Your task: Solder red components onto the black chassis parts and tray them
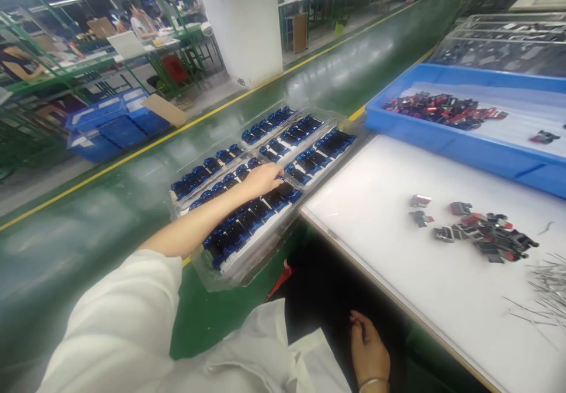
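Observation:
My left hand (264,179) reaches out over a clear plastic tray (254,270) at the left of the table. Its fingers are curled down at the rows of blue-and-black parts (234,231), and whatever they grip is hidden. Low in the view, over my dark-clothed lap, is my right hand (370,349), with a bracelet at the wrist. Thumb and fingers are bent together there; anything between them is too small to make out. Several small black, grey and red parts (490,236) lie heaped on the white tabletop (375,216).
A blue bin (464,151) holding a pile of red-and-black parts (442,110) stands at the table's far side. Thin wires (550,292) lie at the right. Beyond the tray are a green floor, a white pillar (241,27), blue crates (112,124) and people at benches.

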`<state>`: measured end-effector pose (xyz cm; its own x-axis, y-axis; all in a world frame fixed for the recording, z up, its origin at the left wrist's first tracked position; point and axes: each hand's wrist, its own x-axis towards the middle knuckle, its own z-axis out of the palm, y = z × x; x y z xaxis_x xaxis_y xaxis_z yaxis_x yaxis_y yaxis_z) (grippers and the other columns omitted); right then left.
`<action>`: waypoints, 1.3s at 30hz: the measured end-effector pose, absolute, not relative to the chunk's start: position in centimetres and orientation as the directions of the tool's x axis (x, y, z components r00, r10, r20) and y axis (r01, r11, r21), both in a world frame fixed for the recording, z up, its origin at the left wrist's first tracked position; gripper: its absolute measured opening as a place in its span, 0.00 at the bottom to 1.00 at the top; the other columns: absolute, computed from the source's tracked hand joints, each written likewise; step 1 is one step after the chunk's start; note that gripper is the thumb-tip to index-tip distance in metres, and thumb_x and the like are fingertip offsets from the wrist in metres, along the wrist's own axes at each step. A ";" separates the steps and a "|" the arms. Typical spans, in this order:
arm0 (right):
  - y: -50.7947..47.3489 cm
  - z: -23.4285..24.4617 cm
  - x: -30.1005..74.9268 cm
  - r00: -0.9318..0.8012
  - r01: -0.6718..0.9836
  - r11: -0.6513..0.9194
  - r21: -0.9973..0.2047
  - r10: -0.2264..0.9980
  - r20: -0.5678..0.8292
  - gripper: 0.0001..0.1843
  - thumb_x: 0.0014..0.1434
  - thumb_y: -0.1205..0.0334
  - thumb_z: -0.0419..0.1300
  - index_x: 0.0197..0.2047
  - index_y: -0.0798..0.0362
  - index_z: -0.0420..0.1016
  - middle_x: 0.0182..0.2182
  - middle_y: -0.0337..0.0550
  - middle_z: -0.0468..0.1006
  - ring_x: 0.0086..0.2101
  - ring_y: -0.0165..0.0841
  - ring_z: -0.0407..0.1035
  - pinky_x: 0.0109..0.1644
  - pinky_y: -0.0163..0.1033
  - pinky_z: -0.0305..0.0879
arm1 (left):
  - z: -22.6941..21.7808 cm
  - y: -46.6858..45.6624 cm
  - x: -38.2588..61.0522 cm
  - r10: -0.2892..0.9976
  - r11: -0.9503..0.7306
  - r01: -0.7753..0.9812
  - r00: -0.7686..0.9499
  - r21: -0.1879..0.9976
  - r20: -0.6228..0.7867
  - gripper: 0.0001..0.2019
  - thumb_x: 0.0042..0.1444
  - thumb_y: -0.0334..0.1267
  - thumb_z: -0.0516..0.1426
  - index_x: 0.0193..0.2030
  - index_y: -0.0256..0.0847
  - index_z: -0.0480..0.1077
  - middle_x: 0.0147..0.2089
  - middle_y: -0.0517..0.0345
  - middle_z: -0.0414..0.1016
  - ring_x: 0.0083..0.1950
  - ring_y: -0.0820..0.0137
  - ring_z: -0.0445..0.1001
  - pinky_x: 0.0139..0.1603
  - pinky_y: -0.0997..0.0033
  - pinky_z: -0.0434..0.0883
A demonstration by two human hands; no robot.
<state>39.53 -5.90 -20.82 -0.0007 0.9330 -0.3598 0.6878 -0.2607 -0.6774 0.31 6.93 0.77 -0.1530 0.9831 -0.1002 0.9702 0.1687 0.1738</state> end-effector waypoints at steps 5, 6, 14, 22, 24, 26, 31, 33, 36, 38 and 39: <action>-6.0 -20.0 39.2 -0.007 0.672 -0.239 -0.701 0.944 -0.329 0.24 0.59 0.48 0.44 0.44 0.49 0.77 0.41 0.45 0.82 0.36 0.41 0.77 0.39 0.43 0.70 | 0.5 7.1 0.1 0.981 0.193 0.962 -0.187 0.193 -0.049 0.16 0.58 0.36 0.57 0.52 0.35 0.69 0.42 0.49 0.75 0.44 0.60 0.75 0.45 0.64 0.71; -6.0 -20.0 39.2 -0.010 0.670 -0.238 -0.704 0.944 -0.328 0.24 0.59 0.48 0.44 0.44 0.49 0.77 0.41 0.45 0.82 0.36 0.41 0.77 0.40 0.43 0.70 | 0.6 7.1 0.1 0.981 0.192 0.961 -0.189 0.200 -0.035 0.15 0.57 0.36 0.57 0.51 0.35 0.70 0.41 0.49 0.74 0.45 0.61 0.75 0.46 0.65 0.71; -6.1 -20.0 39.6 -0.034 0.647 -0.247 -0.721 0.936 -0.351 0.24 0.60 0.47 0.46 0.45 0.50 0.76 0.41 0.45 0.82 0.36 0.40 0.78 0.39 0.42 0.71 | 4.5 4.2 -1.1 0.929 0.248 0.913 -0.319 0.323 0.188 0.13 0.57 0.37 0.55 0.48 0.38 0.74 0.38 0.53 0.72 0.41 0.64 0.71 0.47 0.63 0.70; -5.7 -16.5 38.2 -0.263 0.305 -0.365 -0.880 0.856 -0.446 0.31 0.55 0.35 0.59 0.46 0.54 0.78 0.40 0.52 0.82 0.38 0.43 0.78 0.39 0.41 0.76 | 3.2 -8.5 6.5 0.938 0.101 0.842 -0.259 0.530 0.232 0.11 0.59 0.38 0.57 0.47 0.45 0.75 0.37 0.57 0.72 0.35 0.70 0.72 0.38 0.68 0.73; -6.0 -13.5 36.9 -0.438 0.226 -0.324 -0.919 0.808 -0.393 0.28 0.54 0.38 0.63 0.46 0.53 0.79 0.40 0.51 0.82 0.37 0.42 0.77 0.38 0.40 0.76 | 1.5 -11.1 9.7 0.958 0.022 0.826 -0.180 0.563 0.225 0.11 0.60 0.35 0.56 0.48 0.44 0.73 0.40 0.57 0.73 0.36 0.72 0.73 0.38 0.72 0.74; -6.5 -10.9 35.7 -0.613 0.115 -0.280 -0.953 0.735 -0.290 0.25 0.56 0.40 0.64 0.48 0.50 0.80 0.35 0.48 0.82 0.32 0.38 0.76 0.36 0.39 0.76 | -0.1 -12.8 12.3 0.964 -0.013 0.811 -0.145 0.585 0.222 0.11 0.61 0.34 0.56 0.51 0.43 0.71 0.43 0.54 0.73 0.40 0.72 0.74 0.43 0.73 0.75; -8.5 -9.4 34.3 -0.659 0.007 -0.291 -0.957 0.718 -0.223 0.25 0.55 0.42 0.66 0.51 0.47 0.78 0.39 0.47 0.81 0.28 0.36 0.74 0.34 0.40 0.76 | -3.2 -14.6 15.2 0.960 -0.026 0.817 -0.140 0.576 0.243 0.11 0.63 0.35 0.54 0.51 0.40 0.70 0.43 0.52 0.72 0.42 0.70 0.76 0.47 0.73 0.76; -9.1 -10.1 34.2 -0.617 0.052 -0.303 -0.951 0.739 -0.270 0.25 0.55 0.42 0.67 0.50 0.49 0.78 0.40 0.48 0.81 0.29 0.37 0.75 0.35 0.41 0.76 | -3.8 -14.8 15.3 0.961 -0.015 0.820 -0.147 0.573 0.235 0.11 0.63 0.35 0.54 0.51 0.40 0.70 0.43 0.52 0.72 0.42 0.70 0.76 0.47 0.73 0.77; -9.4 -10.6 34.0 -0.605 0.136 -0.335 -0.932 0.717 -0.346 0.28 0.55 0.41 0.66 0.51 0.52 0.77 0.39 0.50 0.81 0.31 0.39 0.76 0.37 0.42 0.77 | -4.0 -15.1 14.7 0.969 -0.043 0.836 -0.099 0.547 0.228 0.12 0.65 0.38 0.53 0.54 0.42 0.69 0.45 0.52 0.74 0.45 0.69 0.77 0.50 0.71 0.77; -9.4 -10.6 33.7 -0.596 0.167 -0.372 -0.913 0.700 -0.394 0.30 0.55 0.39 0.65 0.51 0.54 0.76 0.40 0.51 0.81 0.32 0.41 0.77 0.36 0.43 0.77 | -3.6 -15.7 13.7 0.967 -0.061 0.855 -0.078 0.515 0.244 0.15 0.66 0.40 0.53 0.57 0.42 0.67 0.48 0.50 0.74 0.49 0.67 0.77 0.53 0.68 0.76; -9.3 -10.5 33.5 -0.574 0.170 -0.396 -0.902 0.704 -0.418 0.32 0.53 0.37 0.65 0.51 0.54 0.76 0.40 0.51 0.81 0.33 0.42 0.77 0.36 0.43 0.77 | -3.3 -16.2 13.0 0.962 -0.054 0.871 -0.086 0.489 0.259 0.15 0.66 0.41 0.53 0.58 0.42 0.67 0.49 0.49 0.75 0.50 0.66 0.77 0.54 0.67 0.76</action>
